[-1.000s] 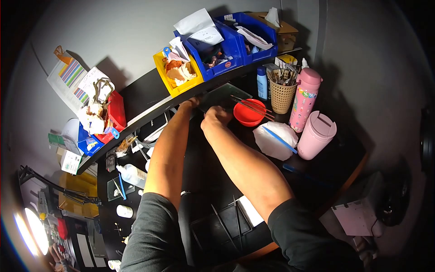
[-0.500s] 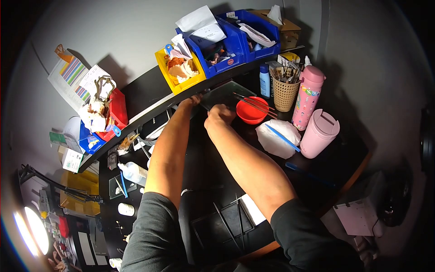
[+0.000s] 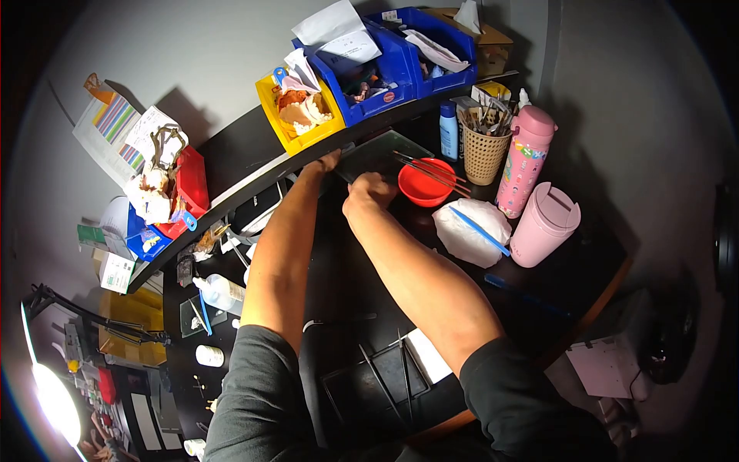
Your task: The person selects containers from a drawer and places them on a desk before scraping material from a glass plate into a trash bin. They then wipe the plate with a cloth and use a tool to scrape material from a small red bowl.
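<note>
reaches forward with both arms over the black desk (image 3: 350, 277). has the left hand (image 3: 329, 162) by the left end of a dark glass plate (image 3: 385, 151), just below the curved shelf (image 3: 235, 150), and the right hand (image 3: 372, 187) at the near edge of the same plate. looks to touch the plate with both hands, but cannot tell how wide or narrow the fingers are, nor how firm any grip is, with the fingertips hidden.

has a red bowl (image 3: 423, 187) just beside the right hand, with thin sticks (image 3: 436, 174) across the rim. farther right, has a white pad (image 3: 466, 237) with a blue stick (image 3: 479, 231) on top, near a pink tumbler (image 3: 545, 229), a pink bottle (image 3: 525, 165) and a woven cup (image 3: 484, 159) full of tools. nearer the body, has long black rods (image 3: 379, 379) lying across a dark tray (image 3: 350, 393).
</note>
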`<state>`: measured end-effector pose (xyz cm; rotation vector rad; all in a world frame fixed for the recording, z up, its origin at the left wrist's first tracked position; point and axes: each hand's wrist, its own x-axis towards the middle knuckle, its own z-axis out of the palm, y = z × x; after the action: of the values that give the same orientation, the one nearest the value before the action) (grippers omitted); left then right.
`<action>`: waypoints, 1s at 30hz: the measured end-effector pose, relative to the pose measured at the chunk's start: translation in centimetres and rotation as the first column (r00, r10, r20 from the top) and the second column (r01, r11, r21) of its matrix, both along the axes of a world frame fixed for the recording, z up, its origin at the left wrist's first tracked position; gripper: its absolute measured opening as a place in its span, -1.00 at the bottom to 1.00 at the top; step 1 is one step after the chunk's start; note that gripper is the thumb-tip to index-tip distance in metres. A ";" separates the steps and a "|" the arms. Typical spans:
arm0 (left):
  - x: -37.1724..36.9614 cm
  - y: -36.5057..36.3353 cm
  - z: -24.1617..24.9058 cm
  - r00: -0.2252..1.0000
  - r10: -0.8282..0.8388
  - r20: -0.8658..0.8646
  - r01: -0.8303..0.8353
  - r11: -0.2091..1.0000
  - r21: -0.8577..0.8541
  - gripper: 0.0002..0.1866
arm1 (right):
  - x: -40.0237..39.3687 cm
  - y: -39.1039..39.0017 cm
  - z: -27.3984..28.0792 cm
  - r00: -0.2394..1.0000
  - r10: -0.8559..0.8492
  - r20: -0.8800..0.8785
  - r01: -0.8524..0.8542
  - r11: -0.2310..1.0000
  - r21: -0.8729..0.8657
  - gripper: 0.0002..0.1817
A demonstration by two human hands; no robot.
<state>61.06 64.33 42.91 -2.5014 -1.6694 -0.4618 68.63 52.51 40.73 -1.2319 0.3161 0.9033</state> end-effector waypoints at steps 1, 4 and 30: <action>0.0 0.1 -0.1 1.000 -0.008 0.012 0.008 1.000 0.010 -0.37 | -0.1 0.1 -0.1 1.000 -0.005 0.002 0.005 1.000 0.010 -0.62; -0.2 0.4 -0.6 0.999 -0.029 0.022 0.028 0.999 0.041 -0.39 | 0.4 -0.3 0.3 1.000 0.011 -0.013 -0.011 0.999 0.031 -0.66; 1.5 -4.0 1.8 0.976 0.218 -0.024 -0.219 0.973 -0.066 -0.38 | 1.2 -4.3 4.1 0.914 0.338 0.224 -0.334 0.941 -0.057 -0.70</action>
<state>62.54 60.36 44.67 -2.3201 -1.9565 -0.3654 69.87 48.20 44.84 -1.4185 -0.0805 1.0387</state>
